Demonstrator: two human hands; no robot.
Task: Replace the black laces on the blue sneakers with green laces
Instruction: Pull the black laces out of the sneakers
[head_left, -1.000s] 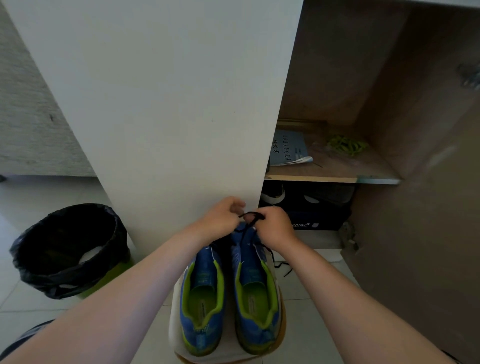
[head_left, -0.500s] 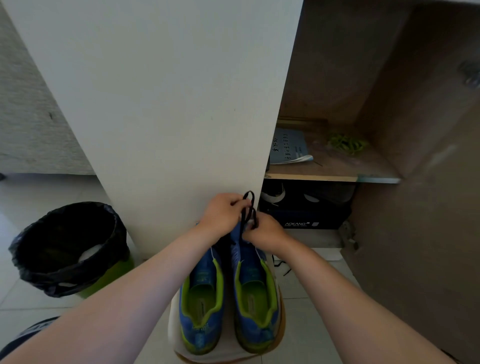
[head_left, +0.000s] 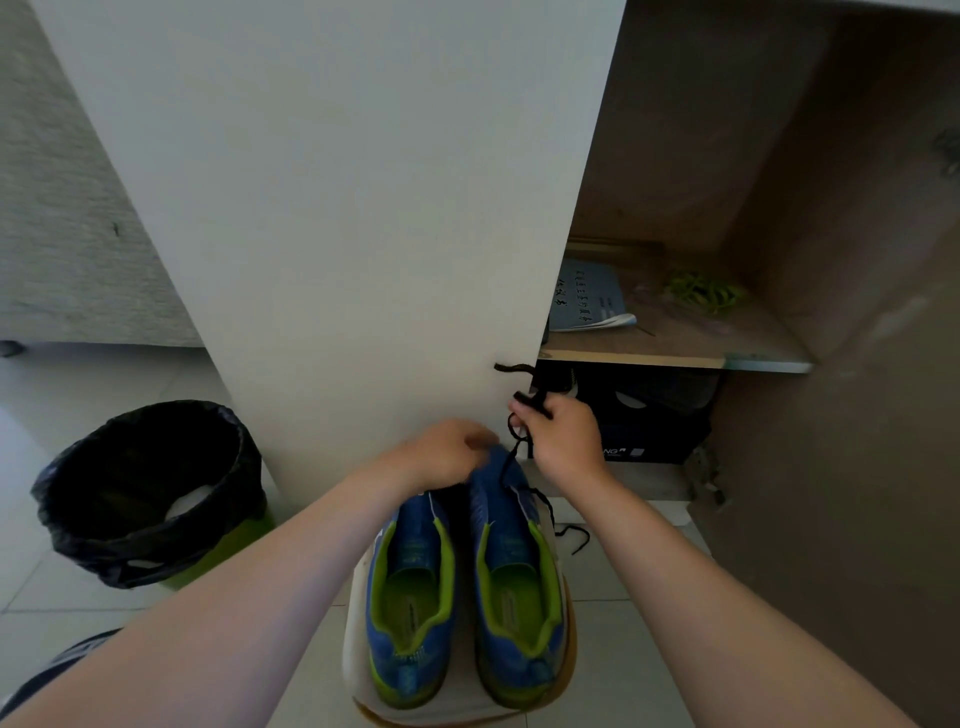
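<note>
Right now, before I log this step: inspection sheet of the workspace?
Surface: white stand on tiled floor, carrying both shoes.
Job's things: blue sneakers side by side; black lace runs up from the right one; green laces on the cabinet shelf.
Clutter: booklet on shelf; dark shoebox below.
Grippers: right hand pinches the black lace; left hand on the shoe fronts, grip unclear.
Cables: nothing seen.
Surroundings: lined bin at left; white cabinet door ahead.
</note>
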